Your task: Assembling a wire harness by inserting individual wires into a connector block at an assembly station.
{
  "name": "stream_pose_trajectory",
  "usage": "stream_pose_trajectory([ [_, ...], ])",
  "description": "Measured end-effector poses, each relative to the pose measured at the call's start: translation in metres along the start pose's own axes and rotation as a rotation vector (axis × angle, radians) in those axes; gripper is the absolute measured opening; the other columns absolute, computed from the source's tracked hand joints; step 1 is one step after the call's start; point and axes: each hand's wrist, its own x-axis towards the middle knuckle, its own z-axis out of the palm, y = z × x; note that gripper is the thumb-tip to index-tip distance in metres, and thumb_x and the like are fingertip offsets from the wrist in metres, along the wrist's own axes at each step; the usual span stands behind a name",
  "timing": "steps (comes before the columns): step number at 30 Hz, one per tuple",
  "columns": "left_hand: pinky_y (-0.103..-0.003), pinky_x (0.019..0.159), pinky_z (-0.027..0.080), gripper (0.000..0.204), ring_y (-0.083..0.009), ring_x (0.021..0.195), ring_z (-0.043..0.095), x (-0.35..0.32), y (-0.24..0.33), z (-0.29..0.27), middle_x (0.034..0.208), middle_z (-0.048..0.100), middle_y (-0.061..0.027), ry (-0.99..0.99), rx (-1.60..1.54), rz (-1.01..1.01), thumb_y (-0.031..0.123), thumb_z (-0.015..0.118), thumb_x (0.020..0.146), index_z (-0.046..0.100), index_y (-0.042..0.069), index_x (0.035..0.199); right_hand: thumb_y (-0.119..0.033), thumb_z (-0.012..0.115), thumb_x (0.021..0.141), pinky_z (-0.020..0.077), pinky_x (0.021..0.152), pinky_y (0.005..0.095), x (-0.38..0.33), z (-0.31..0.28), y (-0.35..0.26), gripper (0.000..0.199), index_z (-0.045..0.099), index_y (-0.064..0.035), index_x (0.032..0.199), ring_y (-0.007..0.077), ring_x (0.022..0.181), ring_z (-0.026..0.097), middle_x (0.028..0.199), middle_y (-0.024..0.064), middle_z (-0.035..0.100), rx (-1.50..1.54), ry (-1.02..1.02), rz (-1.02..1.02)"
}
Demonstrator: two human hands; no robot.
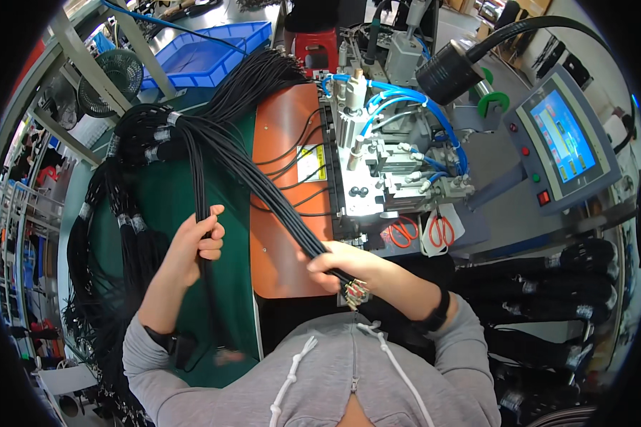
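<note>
My left hand (199,245) is closed around a thinner bundle of black cables (198,167), whose lower end hangs blurred over the green table mat (171,188). In my right hand (345,262) is a thicker bundle of black cables (278,203), gripped close to its metal-tipped ends (355,292). Both bundles run back to a looped heap of black cables (139,124) tied with pale bands at the far left. The thicker one slants across an orange-brown board (281,260), with several single cables lying between it and the machine (367,153).
Blue air hoses top the machine. To the right are a control panel with a lit screen (563,135) and a black lamp (449,71). Red-handled scissors (440,231) lie below the machine. A blue tray (192,60) and a fan (110,82) stand far left. More cable bundles (548,285) lie right.
</note>
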Motion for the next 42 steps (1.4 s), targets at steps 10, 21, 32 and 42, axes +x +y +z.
stream_pose_trajectory([
  [10,-0.04,0.086,0.049,0.055,-0.0283,0.102,0.059,0.047,-0.059,0.122,0.114,0.056,-0.0202,-0.623,1.817,1.392,0.008,0.068,0.069,0.053,-0.003,0.12,-0.017,0.05,0.094,0.0481,0.055,0.0246,-0.049,-0.009,0.025,0.03,0.05,0.0031,0.116,0.017,0.054,0.059,0.08,0.0131,0.062,-0.023,0.04,-0.153],
  [21,-0.029,0.053,0.048,0.027,-0.0195,0.061,0.062,0.113,-0.091,0.12,0.078,0.065,-0.0076,-0.607,1.448,1.386,0.007,0.066,0.07,0.063,0.002,0.096,-0.001,0.061,0.084,0.0502,0.07,0.0264,-0.06,-0.064,0.038,0.022,0.064,0.0036,0.105,0.0185,0.077,0.063,0.084,0.0108,0.066,-0.713,0.756,-0.896],
  [32,-0.029,0.051,0.046,0.024,-0.02,0.062,0.062,0.105,-0.089,0.127,0.08,0.065,-0.0103,-0.495,1.291,1.465,0.009,0.071,0.07,0.063,0.002,0.092,0.005,0.067,0.07,0.0475,0.07,0.0274,-0.031,-0.065,0.042,0.019,0.066,-0.0005,0.087,0.0178,0.08,0.061,0.084,0.0098,0.064,-0.598,0.626,-1.262],
  [42,-0.024,0.047,0.042,0.025,-0.0139,0.059,0.058,0.099,-0.086,0.125,0.081,0.061,-0.0075,-0.451,1.448,1.437,0.011,0.071,0.076,0.067,-0.001,0.098,0.004,0.07,0.071,0.0476,0.071,0.0317,-0.033,-0.04,0.026,0.017,0.062,0.0015,0.086,0.0203,0.078,0.06,0.084,0.0117,0.063,-0.79,0.718,-1.152],
])
